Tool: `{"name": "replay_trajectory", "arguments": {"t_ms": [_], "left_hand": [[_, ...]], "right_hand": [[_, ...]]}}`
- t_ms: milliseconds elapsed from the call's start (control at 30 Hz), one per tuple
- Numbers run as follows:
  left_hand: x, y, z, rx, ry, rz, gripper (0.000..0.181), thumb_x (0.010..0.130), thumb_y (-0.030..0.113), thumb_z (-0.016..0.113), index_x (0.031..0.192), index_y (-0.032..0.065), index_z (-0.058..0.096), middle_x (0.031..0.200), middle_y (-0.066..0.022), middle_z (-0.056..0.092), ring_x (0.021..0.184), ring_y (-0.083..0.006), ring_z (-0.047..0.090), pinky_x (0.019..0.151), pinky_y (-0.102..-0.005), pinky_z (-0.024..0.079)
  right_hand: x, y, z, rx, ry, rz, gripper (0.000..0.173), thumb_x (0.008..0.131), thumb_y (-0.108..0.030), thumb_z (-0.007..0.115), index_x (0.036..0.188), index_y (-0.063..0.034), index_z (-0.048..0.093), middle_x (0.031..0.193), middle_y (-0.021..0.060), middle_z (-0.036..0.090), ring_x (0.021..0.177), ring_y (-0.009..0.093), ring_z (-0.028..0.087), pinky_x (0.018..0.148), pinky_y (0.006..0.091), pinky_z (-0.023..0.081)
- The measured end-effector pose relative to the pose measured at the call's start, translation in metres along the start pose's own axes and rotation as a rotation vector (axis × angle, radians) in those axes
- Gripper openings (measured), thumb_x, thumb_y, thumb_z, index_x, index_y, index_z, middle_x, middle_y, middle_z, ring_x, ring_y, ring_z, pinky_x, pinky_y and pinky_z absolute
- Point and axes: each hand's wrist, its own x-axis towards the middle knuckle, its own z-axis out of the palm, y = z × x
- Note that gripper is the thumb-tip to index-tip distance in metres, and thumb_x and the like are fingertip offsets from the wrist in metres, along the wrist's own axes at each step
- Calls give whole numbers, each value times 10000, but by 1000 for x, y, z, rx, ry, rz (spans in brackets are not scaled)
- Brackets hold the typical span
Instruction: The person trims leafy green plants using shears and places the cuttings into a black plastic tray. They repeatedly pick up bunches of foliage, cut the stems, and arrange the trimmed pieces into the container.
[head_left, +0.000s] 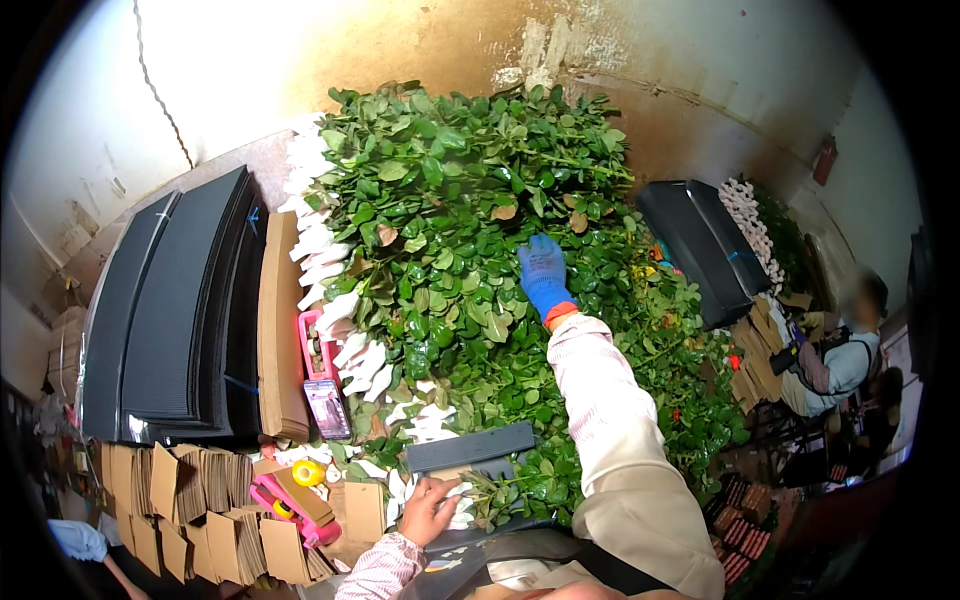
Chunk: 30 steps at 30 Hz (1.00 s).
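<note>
My right hand (544, 271), in a blue work glove with an orange cuff, reaches into the middle of a big heap of leafy cut stems (450, 277). Its fingertips meet the foliage, and whether they grip a stem is hidden. At the near edge, my bare left hand (429, 511) rests on several white-wrapped flower heads (459, 510) of a small bunch whose leaves (544, 480) point right. Just beyond it lies a dark grey corrugated strip (471, 447). More white-wrapped heads (364, 367) line the heap's left side.
Left stand stacked black corrugated sheets (176, 300), a tall cardboard stack (281, 322) and small cardboard pieces (217, 544). A phone (327, 409), pink tape dispensers (319, 531) and yellow tape (308, 472) lie nearby. Black sheets (694, 247) and a co-worker (840, 375) are at right.
</note>
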Motion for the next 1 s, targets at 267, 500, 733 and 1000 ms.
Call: {"name": "replay_trajectory", "arguments": {"t_ms": [267, 500, 733, 1000], "left_hand": [[-4, -7, -8, 148, 42, 52, 327, 974, 204, 685, 1296, 154, 713, 1115, -148, 604, 935, -327, 661, 815, -414, 554], [-6, -36, 15, 42, 55, 123, 272, 994, 204, 637, 1250, 131, 689, 1183, -163, 607, 1099, -382, 627, 934, -472, 534], [-14, -45, 29, -2, 150, 206, 273, 907, 179, 664, 1167, 102, 694, 1063, -174, 581, 1033, -382, 599, 862, -490, 493], [12, -80, 52, 43, 164, 202, 280, 901, 216, 666, 1158, 107, 696, 1100, -187, 557, 1034, -399, 603, 864, -504, 497]], "right_hand": [[-79, 10, -86, 493, 154, -306, 402, 855, -161, 720, 1254, -125, 689, 1143, 151, 732, 1020, 378, 691, 885, 487, 549], [-170, 21, -75, 565, -34, -207, 459, 931, -133, 705, 1365, 0, 639, 1295, 232, 694, 1166, 417, 666, 1018, 468, 521], [-157, -38, -190, 262, -324, -159, 442, 964, -219, 698, 1372, -61, 640, 1225, 239, 708, 1090, 388, 682, 955, 456, 536], [-170, -27, -189, 290, -263, -142, 417, 998, -305, 624, 1296, -18, 675, 1184, 274, 708, 1063, 457, 670, 928, 517, 532]]}}
